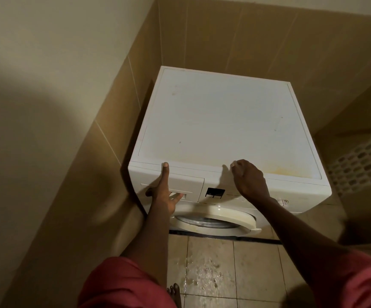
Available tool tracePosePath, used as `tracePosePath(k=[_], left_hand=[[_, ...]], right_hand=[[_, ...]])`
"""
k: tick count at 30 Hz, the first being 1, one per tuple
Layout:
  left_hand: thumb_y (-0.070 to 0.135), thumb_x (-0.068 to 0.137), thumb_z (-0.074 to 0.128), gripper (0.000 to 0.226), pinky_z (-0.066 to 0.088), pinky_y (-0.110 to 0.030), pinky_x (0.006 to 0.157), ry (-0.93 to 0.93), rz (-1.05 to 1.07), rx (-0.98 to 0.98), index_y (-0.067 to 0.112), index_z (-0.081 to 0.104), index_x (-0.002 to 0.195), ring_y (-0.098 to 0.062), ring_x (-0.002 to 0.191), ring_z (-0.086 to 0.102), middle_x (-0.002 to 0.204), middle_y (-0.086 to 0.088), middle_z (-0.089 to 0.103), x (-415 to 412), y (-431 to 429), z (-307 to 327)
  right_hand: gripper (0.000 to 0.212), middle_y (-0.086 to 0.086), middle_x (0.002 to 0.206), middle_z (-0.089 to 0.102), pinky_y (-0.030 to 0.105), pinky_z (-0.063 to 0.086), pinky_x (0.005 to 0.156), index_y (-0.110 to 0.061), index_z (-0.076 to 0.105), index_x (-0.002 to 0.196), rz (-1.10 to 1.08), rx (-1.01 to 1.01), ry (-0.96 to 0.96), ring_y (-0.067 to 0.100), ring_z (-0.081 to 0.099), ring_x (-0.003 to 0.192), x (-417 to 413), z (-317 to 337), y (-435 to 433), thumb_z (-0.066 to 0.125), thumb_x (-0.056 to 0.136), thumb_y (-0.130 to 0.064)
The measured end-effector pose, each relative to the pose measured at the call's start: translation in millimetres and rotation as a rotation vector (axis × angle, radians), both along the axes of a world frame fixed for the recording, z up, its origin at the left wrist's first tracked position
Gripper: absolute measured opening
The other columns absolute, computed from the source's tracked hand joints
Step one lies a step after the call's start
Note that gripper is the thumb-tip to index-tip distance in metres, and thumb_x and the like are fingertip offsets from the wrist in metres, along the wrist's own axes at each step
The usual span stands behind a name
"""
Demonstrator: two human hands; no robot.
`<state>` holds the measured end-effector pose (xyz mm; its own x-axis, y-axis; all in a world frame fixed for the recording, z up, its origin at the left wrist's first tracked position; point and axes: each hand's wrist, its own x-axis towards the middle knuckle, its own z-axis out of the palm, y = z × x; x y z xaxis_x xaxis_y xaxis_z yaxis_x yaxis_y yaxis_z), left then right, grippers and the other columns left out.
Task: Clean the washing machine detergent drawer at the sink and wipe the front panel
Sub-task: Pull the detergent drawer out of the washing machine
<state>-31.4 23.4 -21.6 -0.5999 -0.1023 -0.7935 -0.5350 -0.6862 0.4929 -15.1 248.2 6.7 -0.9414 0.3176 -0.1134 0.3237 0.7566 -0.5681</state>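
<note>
Detergent drawer (173, 185) sits shut in the upper left corner of the washing machine (224, 130) front, its face flush with the panel, and the left hand (164, 196) is already on it. That hand lies spread against the drawer face: the thumb reaches up to the top front edge of the machine, while the other fingers splay down over the recessed handle slot. It looks like a grasp being set, not a closed one; whether any fingertips are hooked inside the recess I cannot tell. The right hand (250, 180) is loosely curled and holds nothing, resting near the top front edge just right of the small dark display (214, 192), with the front panel (269, 196) below it.

The drawer's long axis runs back into the machine, away from the person, so the pull must come straight toward the body. The left hand is plainly the nearer one; the right seems placed to steady the cabinet.

Below the panel the round door (215, 221) is partly seen. Tiled walls hem the machine in on the left and behind, a perforated white basket (364, 161) stands to the right, and the floor tiles (209, 274) look wet near a bare foot (175, 290)
</note>
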Motion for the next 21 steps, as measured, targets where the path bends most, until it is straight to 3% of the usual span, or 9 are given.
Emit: tracePosePath(k=[3, 7, 12, 16, 21], left_hand=[[0.056, 0.031, 0.095, 0.139, 0.054, -0.062, 0.083, -0.003, 0.016, -0.020, 0.039, 0.016, 0.144, -0.034, 0.131, 0.044, 0.147, -0.009, 0.040, -0.9, -0.1, 1.0], [0.049, 0.034, 0.096, 0.120, 0.059, -0.058, 0.071, -0.006, 0.034, 0.016, 0.031, 0.034, 0.136, -0.030, 0.115, 0.059, 0.128, -0.010, 0.059, 13.5, -4.0, -9.8], [0.026, 0.073, 0.082, 0.074, 0.053, -0.062, 0.087, 0.035, -0.089, 0.067, 0.019, 0.043, 0.135, -0.036, 0.115, 0.059, 0.124, -0.018, 0.061, 36.7, -22.6, -11.0], [0.017, 0.078, 0.077, 0.063, 0.050, -0.065, 0.091, 0.002, -0.107, 0.084, 0.014, 0.044, 0.131, -0.038, 0.114, 0.058, 0.123, -0.021, 0.059, 56.6, -32.7, -10.9], [0.016, 0.082, 0.074, 0.053, 0.052, -0.057, 0.087, 0.013, -0.137, 0.065, 0.016, 0.045, 0.126, -0.032, 0.101, 0.061, 0.115, -0.018, 0.060, 82.0, -43.4, -11.9]], right_hand=[[0.038, 0.005, 0.119, 0.062, 0.028, 0.032, 0.079, -0.013, 0.059, 0.117, -0.024, 0.008, 0.017, 0.026, 0.055, 0.107, -0.6, 0.6, -1.3, 0.040, 0.099, -0.040], [0.038, 0.008, 0.118, 0.063, 0.030, 0.035, 0.080, -0.013, 0.059, 0.117, -0.064, 0.030, 0.018, 0.029, 0.056, 0.106, -4.4, 0.2, -4.8, 0.040, 0.098, -0.040], [0.040, 0.013, 0.130, 0.056, 0.044, 0.041, 0.100, -0.006, 0.051, 0.128, -0.020, 0.063, 0.066, 0.031, 0.052, 0.119, -1.3, -0.5, -20.6, 0.050, 0.096, -0.029], [0.036, 0.009, 0.123, 0.053, 0.028, 0.040, 0.090, -0.006, 0.052, 0.123, 0.141, 0.059, 0.252, 0.025, 0.052, 0.110, 12.3, -2.1, -43.9, 0.057, 0.087, -0.011], [0.034, 0.004, 0.124, 0.052, 0.026, 0.041, 0.085, -0.012, 0.054, 0.120, 0.259, 0.000, 0.300, 0.021, 0.048, 0.113, 22.5, -2.0, -79.3, 0.056, 0.086, -0.010]])
